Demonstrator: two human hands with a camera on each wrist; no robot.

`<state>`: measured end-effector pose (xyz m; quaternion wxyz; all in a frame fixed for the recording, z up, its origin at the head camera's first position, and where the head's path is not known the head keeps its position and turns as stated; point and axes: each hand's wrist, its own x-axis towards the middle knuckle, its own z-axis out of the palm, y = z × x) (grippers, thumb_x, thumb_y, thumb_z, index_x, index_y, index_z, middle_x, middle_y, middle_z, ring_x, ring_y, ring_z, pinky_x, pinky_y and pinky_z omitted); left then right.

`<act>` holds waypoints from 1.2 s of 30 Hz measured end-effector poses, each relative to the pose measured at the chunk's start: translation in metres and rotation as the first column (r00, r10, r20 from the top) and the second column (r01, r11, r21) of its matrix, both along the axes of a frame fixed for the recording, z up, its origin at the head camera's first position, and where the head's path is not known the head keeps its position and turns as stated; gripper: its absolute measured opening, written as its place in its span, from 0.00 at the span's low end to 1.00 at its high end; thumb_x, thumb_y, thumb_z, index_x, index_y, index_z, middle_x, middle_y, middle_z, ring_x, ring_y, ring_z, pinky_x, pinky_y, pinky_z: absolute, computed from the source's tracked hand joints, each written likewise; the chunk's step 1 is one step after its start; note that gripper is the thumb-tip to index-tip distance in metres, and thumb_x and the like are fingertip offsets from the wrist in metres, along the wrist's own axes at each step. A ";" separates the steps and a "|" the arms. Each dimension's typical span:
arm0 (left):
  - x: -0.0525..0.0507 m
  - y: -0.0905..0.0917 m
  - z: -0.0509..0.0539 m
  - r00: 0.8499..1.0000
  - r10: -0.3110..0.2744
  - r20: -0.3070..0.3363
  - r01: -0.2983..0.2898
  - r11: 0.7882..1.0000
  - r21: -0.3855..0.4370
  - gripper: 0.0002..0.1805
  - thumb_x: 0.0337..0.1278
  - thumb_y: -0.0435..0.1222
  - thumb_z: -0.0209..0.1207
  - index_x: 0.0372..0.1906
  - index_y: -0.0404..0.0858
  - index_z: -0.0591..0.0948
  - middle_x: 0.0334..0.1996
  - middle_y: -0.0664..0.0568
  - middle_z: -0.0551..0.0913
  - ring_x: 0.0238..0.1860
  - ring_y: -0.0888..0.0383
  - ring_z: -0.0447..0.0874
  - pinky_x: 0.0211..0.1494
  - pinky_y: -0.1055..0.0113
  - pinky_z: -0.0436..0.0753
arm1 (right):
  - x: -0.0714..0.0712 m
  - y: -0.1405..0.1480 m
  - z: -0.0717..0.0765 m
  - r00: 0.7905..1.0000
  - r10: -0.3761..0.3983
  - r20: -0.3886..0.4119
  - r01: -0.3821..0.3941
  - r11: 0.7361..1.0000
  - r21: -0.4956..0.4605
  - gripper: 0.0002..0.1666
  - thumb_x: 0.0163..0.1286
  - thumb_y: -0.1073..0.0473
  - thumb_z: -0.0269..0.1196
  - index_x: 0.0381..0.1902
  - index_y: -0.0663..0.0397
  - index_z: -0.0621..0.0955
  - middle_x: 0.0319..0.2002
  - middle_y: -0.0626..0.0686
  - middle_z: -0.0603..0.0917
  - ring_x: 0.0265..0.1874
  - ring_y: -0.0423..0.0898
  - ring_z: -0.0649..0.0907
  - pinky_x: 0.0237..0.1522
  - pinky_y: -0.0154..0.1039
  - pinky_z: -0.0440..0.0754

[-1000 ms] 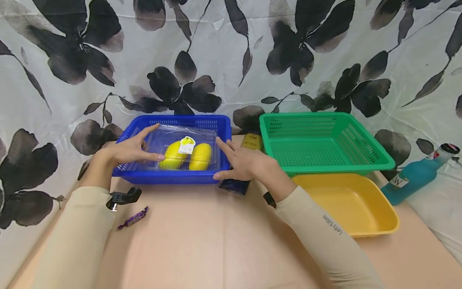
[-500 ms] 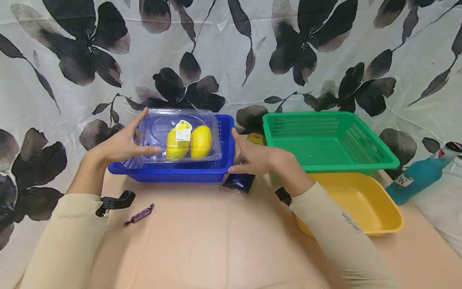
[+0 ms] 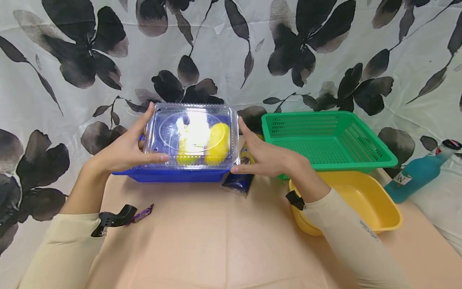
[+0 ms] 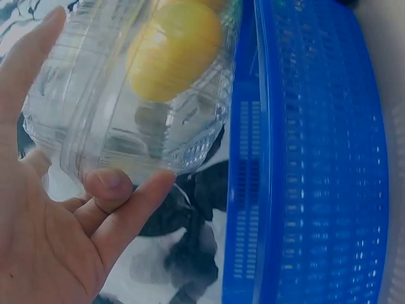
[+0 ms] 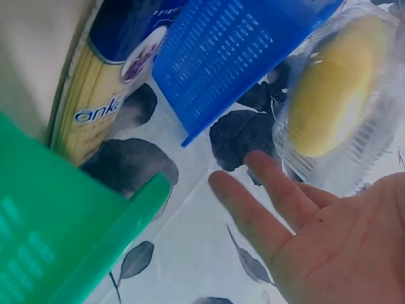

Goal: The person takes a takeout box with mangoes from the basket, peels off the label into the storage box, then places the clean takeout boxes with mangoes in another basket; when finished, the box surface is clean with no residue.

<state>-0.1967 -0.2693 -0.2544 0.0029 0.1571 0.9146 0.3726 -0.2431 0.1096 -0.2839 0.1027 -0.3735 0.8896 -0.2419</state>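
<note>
Two yellow mangoes (image 3: pixel 217 142) lie in a clear plastic clamshell box (image 3: pixel 164 120), raised and tilted over the blue basket (image 3: pixel 180 176). At the box's left end my left hand (image 3: pixel 120 151) grips it, thumb over the front edge and fingertips behind. My right hand (image 3: pixel 270 158) holds the right end, its thumb near the lower front corner. In the left wrist view the fingers (image 4: pixel 136 212) curl under the clear box. The right wrist view shows two of my right fingers (image 5: pixel 253 212) sticking out, clear of one mango (image 5: pixel 342 82). Glare hides the box's label.
Right of the blue basket lies a spaghetti packet (image 3: pixel 239 182), partly behind my right hand. A green basket (image 3: pixel 328 164) stands beyond it, with a yellow tray (image 3: pixel 361 200) in front. A teal bottle (image 3: pixel 415 176) leans at far right. A purple-wrapped candy (image 3: pixel 144 213) lies near my left wrist.
The clamshell box has risen out of the blue basket and tilted, shifting slightly right and nearer the camera. My right hand has moved right with its end. The baskets and tray stayed put.
</note>
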 end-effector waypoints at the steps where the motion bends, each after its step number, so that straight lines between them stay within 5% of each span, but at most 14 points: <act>1: 0.002 0.003 0.000 1.000 -0.007 0.013 0.007 1.000 0.008 0.71 0.51 0.42 0.78 0.76 0.80 0.30 0.82 0.67 0.31 0.73 0.30 0.64 0.61 0.42 0.80 | 0.001 0.002 0.000 1.000 0.004 -0.002 -0.004 1.000 -0.009 0.75 0.67 0.29 0.64 0.76 0.32 0.16 0.80 0.41 0.20 0.82 0.48 0.37 0.80 0.54 0.48; 5: 0.011 0.014 -0.002 1.000 -0.006 0.031 0.007 1.000 -0.007 0.72 0.50 0.44 0.78 0.74 0.83 0.30 0.84 0.59 0.35 0.65 0.31 0.76 0.50 0.55 0.87 | 0.008 0.012 0.000 1.000 0.026 -0.001 -0.026 0.999 -0.046 0.76 0.66 0.31 0.67 0.76 0.32 0.17 0.80 0.40 0.20 0.82 0.46 0.36 0.80 0.53 0.48; 12: 0.021 0.025 -0.010 0.993 -0.076 0.092 0.067 0.993 0.098 0.70 0.53 0.40 0.76 0.76 0.80 0.31 0.77 0.41 0.55 0.60 0.35 0.82 0.48 0.58 0.89 | 0.027 0.029 0.002 1.000 0.004 -0.013 -0.004 0.998 -0.060 0.73 0.67 0.30 0.65 0.78 0.31 0.21 0.81 0.39 0.24 0.82 0.45 0.39 0.80 0.51 0.53; 17: 0.028 0.034 -0.016 0.995 -0.097 0.035 0.098 0.995 -0.028 0.70 0.52 0.46 0.76 0.79 0.73 0.30 0.67 0.38 0.71 0.48 0.48 0.87 0.48 0.62 0.87 | 0.039 0.046 0.003 0.998 0.011 -0.059 -0.013 0.999 -0.034 0.72 0.67 0.30 0.64 0.80 0.36 0.23 0.82 0.42 0.26 0.83 0.47 0.40 0.79 0.54 0.53; 21: 0.038 0.041 -0.023 0.988 -0.149 0.051 0.153 0.984 -0.088 0.72 0.51 0.49 0.76 0.80 0.68 0.28 0.53 0.43 0.83 0.41 0.58 0.87 0.47 0.64 0.85 | 0.051 0.060 -0.001 0.998 0.008 -0.058 -0.011 0.999 -0.048 0.72 0.65 0.29 0.65 0.81 0.35 0.26 0.83 0.45 0.33 0.82 0.52 0.52 0.75 0.56 0.64; 25: 0.045 0.045 -0.026 0.968 -0.225 0.114 0.230 0.973 -0.034 0.72 0.50 0.47 0.77 0.80 0.69 0.30 0.51 0.45 0.81 0.42 0.57 0.86 0.43 0.64 0.87 | 0.065 0.074 -0.001 0.998 -0.052 -0.045 0.051 0.998 -0.027 0.71 0.62 0.25 0.65 0.81 0.28 0.28 0.84 0.46 0.42 0.79 0.54 0.62 0.71 0.58 0.71; 31: 0.061 0.053 -0.027 0.937 -0.340 0.076 0.344 0.938 -0.050 0.73 0.46 0.48 0.79 0.83 0.62 0.34 0.38 0.48 0.73 0.34 0.58 0.78 0.34 0.68 0.81 | 0.087 0.096 -0.007 0.994 -0.096 -0.048 0.097 0.995 0.026 0.69 0.62 0.23 0.63 0.83 0.28 0.32 0.83 0.52 0.52 0.76 0.59 0.66 0.69 0.63 0.71; 36: 0.074 0.066 -0.027 0.931 -0.343 0.124 0.353 0.933 -0.071 0.74 0.43 0.52 0.80 0.83 0.63 0.35 0.33 0.53 0.76 0.33 0.60 0.77 0.33 0.67 0.80 | 0.103 0.111 -0.016 0.993 -0.120 -0.013 0.120 0.993 0.009 0.67 0.64 0.27 0.66 0.83 0.26 0.35 0.80 0.51 0.61 0.72 0.61 0.72 0.62 0.67 0.76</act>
